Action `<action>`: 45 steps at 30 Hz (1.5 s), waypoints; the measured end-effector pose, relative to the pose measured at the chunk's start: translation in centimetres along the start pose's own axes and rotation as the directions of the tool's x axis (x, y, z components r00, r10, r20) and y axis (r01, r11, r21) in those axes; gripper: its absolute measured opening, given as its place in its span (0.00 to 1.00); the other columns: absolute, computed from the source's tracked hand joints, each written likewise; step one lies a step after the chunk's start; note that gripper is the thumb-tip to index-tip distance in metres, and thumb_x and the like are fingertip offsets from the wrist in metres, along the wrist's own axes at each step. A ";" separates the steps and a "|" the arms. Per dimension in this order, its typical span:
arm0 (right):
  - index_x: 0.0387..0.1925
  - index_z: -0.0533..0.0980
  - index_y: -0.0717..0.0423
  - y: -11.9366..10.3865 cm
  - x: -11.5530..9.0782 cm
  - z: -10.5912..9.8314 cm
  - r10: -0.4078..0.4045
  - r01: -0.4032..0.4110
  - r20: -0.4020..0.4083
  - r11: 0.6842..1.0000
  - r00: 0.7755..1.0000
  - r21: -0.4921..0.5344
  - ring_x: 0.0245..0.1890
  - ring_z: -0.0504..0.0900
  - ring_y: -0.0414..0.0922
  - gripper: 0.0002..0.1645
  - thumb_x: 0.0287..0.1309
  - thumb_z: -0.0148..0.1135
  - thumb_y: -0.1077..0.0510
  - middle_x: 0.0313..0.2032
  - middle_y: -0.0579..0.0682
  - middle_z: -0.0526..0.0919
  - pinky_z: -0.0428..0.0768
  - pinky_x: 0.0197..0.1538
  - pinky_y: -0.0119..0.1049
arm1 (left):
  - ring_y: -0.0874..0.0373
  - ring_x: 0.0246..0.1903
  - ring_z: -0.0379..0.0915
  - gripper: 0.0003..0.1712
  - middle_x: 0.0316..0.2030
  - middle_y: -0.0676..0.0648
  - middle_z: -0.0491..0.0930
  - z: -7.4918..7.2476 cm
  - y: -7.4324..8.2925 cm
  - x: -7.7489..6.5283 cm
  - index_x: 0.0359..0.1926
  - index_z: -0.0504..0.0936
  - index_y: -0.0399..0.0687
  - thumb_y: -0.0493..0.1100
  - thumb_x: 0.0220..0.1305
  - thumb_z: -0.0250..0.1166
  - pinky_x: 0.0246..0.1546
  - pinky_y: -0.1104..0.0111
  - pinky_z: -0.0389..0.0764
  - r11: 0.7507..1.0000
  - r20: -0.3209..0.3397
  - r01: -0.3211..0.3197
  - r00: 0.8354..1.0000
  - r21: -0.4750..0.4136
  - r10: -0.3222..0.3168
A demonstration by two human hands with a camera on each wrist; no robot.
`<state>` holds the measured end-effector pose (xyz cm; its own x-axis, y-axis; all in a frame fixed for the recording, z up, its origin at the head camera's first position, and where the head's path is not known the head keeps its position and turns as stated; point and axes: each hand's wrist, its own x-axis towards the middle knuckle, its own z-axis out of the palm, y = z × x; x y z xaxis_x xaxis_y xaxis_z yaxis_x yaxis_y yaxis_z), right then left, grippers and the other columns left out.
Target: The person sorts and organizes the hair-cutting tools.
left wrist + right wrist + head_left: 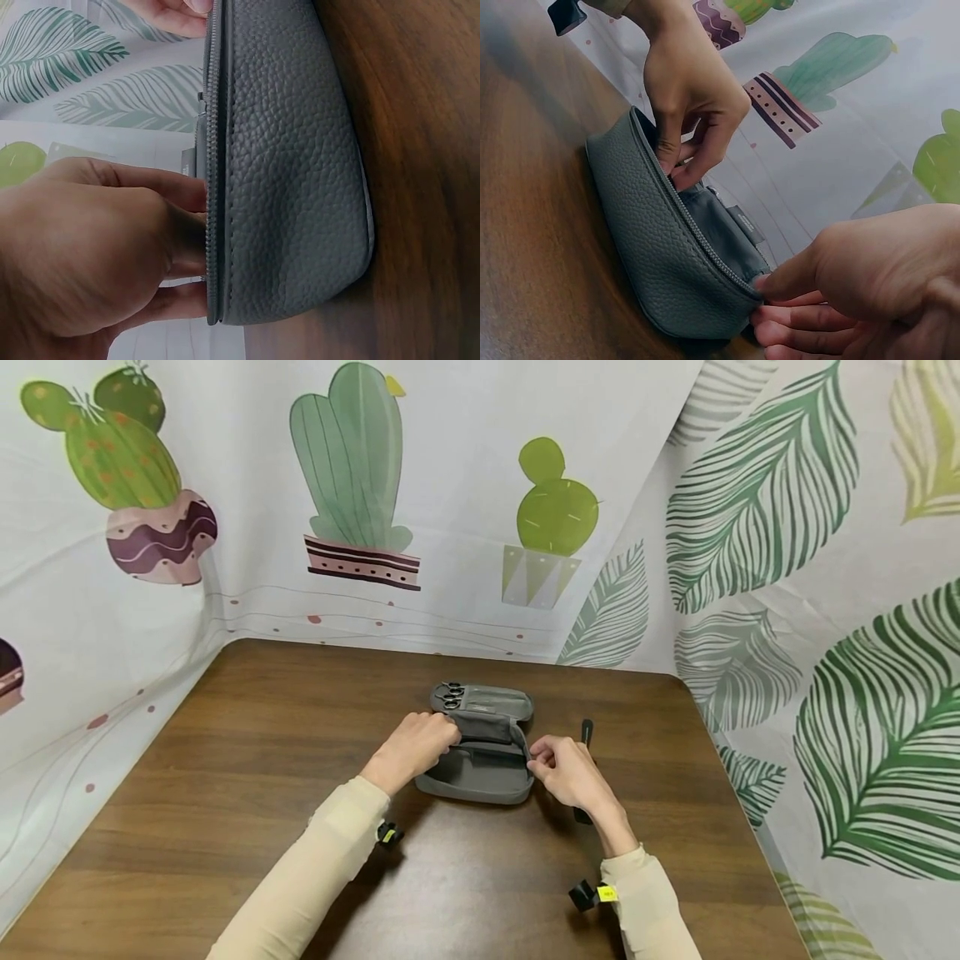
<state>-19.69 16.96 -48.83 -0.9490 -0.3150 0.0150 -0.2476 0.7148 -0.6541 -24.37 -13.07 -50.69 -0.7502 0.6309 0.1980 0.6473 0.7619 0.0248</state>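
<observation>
A grey pebbled-leather zip case (pixel 474 787) lies unzipped on the table, its lid folded back. Several metal scissors (pixel 452 696) are tucked into the lid's left end. My left hand (pixel 420 745) reaches in over the left side; its fingertips dip below the zip edge (pixel 699 226), and I cannot tell whether they grip anything. In the left wrist view the front wall hides those fingertips. At the right corner, my right hand (pixel 567 768) pinches the case's edge between thumb and fingers, which show beside the zip in the right wrist view.
A long black item (pixel 587 732) lies just right of the case, partly hidden behind my right hand. The wooden table (pixel 285 710) runs back to a cloth backdrop (pixel 465 460) printed with cacti and leaves. A small black camera (pixel 388 835) is worn on the left wrist.
</observation>
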 end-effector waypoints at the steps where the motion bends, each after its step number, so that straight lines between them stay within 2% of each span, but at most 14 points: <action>1: 0.53 0.87 0.62 0.0 0.0 0.0 0.001 -0.001 0.000 1.000 1.000 -0.002 0.36 0.85 0.38 0.11 0.76 0.71 0.60 0.38 0.47 0.91 0.84 0.47 0.37 | 0.47 0.28 0.88 0.14 0.31 0.52 0.91 1.2 -0.6 0.1 0.27 0.88 0.56 0.32 0.59 0.82 0.27 0.45 0.87 1.000 -0.013 0.000 1.000 0.005 0.000; 5: 0.52 0.87 0.61 -0.1 0.0 0.1 -0.001 0.001 -0.005 1.000 1.000 -0.007 0.37 0.85 0.38 0.11 0.75 0.71 0.60 0.38 0.47 0.92 0.86 0.48 0.39 | 0.50 0.24 0.85 0.18 0.28 0.54 0.90 7.4 -3.8 1.1 0.23 0.86 0.63 0.35 0.55 0.83 0.21 0.45 0.80 1.000 -0.049 0.001 0.999 0.016 0.000; 7: 0.52 0.87 0.61 -0.1 0.0 0.1 -0.001 0.001 -0.007 1.000 1.000 -0.009 0.37 0.86 0.38 0.11 0.75 0.71 0.60 0.38 0.47 0.92 0.86 0.48 0.40 | 0.50 0.26 0.87 0.15 0.29 0.54 0.91 9.4 -5.0 1.4 0.25 0.88 0.62 0.36 0.59 0.82 0.24 0.50 0.82 0.999 -0.047 0.001 0.999 0.042 0.001; 12: 0.51 0.87 0.61 0.0 0.0 0.0 0.000 0.000 -0.008 1.000 1.000 -0.013 0.37 0.86 0.38 0.10 0.75 0.71 0.60 0.37 0.47 0.91 0.86 0.48 0.39 | 0.50 0.28 0.87 0.13 0.30 0.52 0.92 6.3 -3.1 0.8 0.27 0.90 0.56 0.34 0.65 0.77 0.29 0.50 0.87 1.000 -0.047 0.016 0.999 0.018 -0.015; 14: 0.51 0.87 0.61 0.0 0.0 0.0 0.000 0.000 -0.008 1.000 1.000 -0.012 0.36 0.85 0.38 0.10 0.75 0.71 0.60 0.37 0.47 0.91 0.85 0.48 0.39 | 0.50 0.25 0.85 0.15 0.29 0.52 0.91 5.1 -2.3 0.7 0.25 0.88 0.58 0.32 0.62 0.78 0.24 0.50 0.82 0.999 -0.033 0.035 0.999 -0.005 -0.035; 16: 0.51 0.87 0.61 0.0 0.0 0.0 0.000 0.000 -0.006 1.000 1.000 -0.009 0.36 0.85 0.38 0.10 0.75 0.71 0.60 0.37 0.47 0.91 0.85 0.48 0.39 | 0.52 0.23 0.83 0.18 0.28 0.54 0.90 7.1 -3.3 0.9 0.24 0.87 0.62 0.34 0.63 0.78 0.21 0.51 0.79 0.998 -0.030 0.052 0.998 -0.020 -0.053; 18: 0.52 0.87 0.61 0.0 -0.1 0.0 0.000 0.000 -0.004 1.000 1.000 -0.003 0.37 0.85 0.38 0.10 0.75 0.71 0.60 0.38 0.47 0.91 0.85 0.48 0.39 | 0.51 0.22 0.82 0.18 0.28 0.53 0.90 7.3 -3.2 1.0 0.23 0.87 0.62 0.33 0.62 0.79 0.21 0.54 0.78 0.996 -0.004 0.081 0.997 -0.029 -0.081; 25: 0.51 0.87 0.61 0.1 0.0 0.0 0.000 0.000 -0.005 1.000 1.000 0.004 0.36 0.85 0.38 0.09 0.75 0.70 0.60 0.38 0.47 0.91 0.85 0.48 0.39 | 0.51 0.25 0.83 0.13 0.28 0.51 0.91 3.8 -0.9 0.2 0.26 0.90 0.55 0.33 0.62 0.79 0.24 0.47 0.81 0.996 -0.029 0.088 0.996 0.015 -0.088; 27: 0.51 0.87 0.61 0.1 -0.1 0.0 0.001 -0.001 -0.007 1.000 1.000 0.003 0.36 0.85 0.38 0.09 0.75 0.70 0.60 0.38 0.47 0.91 0.85 0.47 0.38 | 0.52 0.23 0.82 0.15 0.26 0.51 0.90 3.4 -0.7 0.3 0.23 0.89 0.56 0.32 0.58 0.80 0.22 0.46 0.80 0.994 -0.026 0.104 0.994 -0.022 -0.105; 31: 0.51 0.87 0.61 0.2 -0.1 0.0 0.000 0.000 -0.005 1.000 1.000 0.004 0.36 0.84 0.38 0.09 0.75 0.71 0.60 0.37 0.47 0.90 0.84 0.47 0.38 | 0.47 0.27 0.87 0.14 0.28 0.47 0.92 -0.5 1.7 -0.2 0.24 0.89 0.50 0.31 0.64 0.79 0.28 0.51 0.88 0.991 0.024 0.133 0.991 -0.019 -0.132; 33: 0.51 0.87 0.61 0.2 -0.1 0.0 -0.001 0.001 -0.005 1.000 1.000 0.002 0.36 0.84 0.38 0.09 0.75 0.71 0.60 0.37 0.47 0.90 0.84 0.47 0.37 | 0.44 0.29 0.89 0.13 0.29 0.46 0.92 -1.0 2.1 -0.3 0.25 0.90 0.49 0.32 0.66 0.79 0.29 0.51 0.90 0.990 0.034 0.138 0.990 -0.002 -0.138; 36: 0.51 0.87 0.61 0.2 -0.1 0.1 0.000 0.000 -0.009 1.000 1.000 0.000 0.36 0.84 0.38 0.09 0.75 0.71 0.61 0.37 0.47 0.90 0.84 0.47 0.37 | 0.42 0.28 0.89 0.14 0.28 0.45 0.91 -0.8 2.1 -0.3 0.24 0.89 0.49 0.32 0.65 0.79 0.29 0.48 0.90 0.991 0.013 0.130 0.991 -0.010 -0.130; 39: 0.51 0.87 0.61 0.1 -0.1 0.0 0.001 -0.001 -0.006 1.000 1.000 0.000 0.36 0.84 0.39 0.09 0.75 0.71 0.61 0.37 0.47 0.90 0.84 0.47 0.37 | 0.43 0.26 0.87 0.14 0.26 0.47 0.90 1.3 0.9 -0.3 0.23 0.89 0.52 0.29 0.59 0.79 0.26 0.44 0.88 0.994 -0.046 0.104 0.993 -0.015 -0.104; 45: 0.50 0.87 0.62 0.1 -0.1 0.0 0.004 -0.004 -0.009 1.000 1.000 -0.006 0.36 0.83 0.39 0.08 0.74 0.71 0.62 0.36 0.47 0.90 0.82 0.46 0.35 | 0.44 0.24 0.85 0.18 0.25 0.47 0.89 5.0 -0.7 0.4 0.21 0.87 0.54 0.26 0.58 0.75 0.22 0.46 0.85 0.995 -0.071 0.101 0.992 -0.017 -0.102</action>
<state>-19.60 17.14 -48.89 -0.9517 -0.3065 0.0190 -0.2448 0.7197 -0.6497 -25.73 -12.62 -55.52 -0.8006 0.5382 0.2634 0.5707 0.8189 0.0614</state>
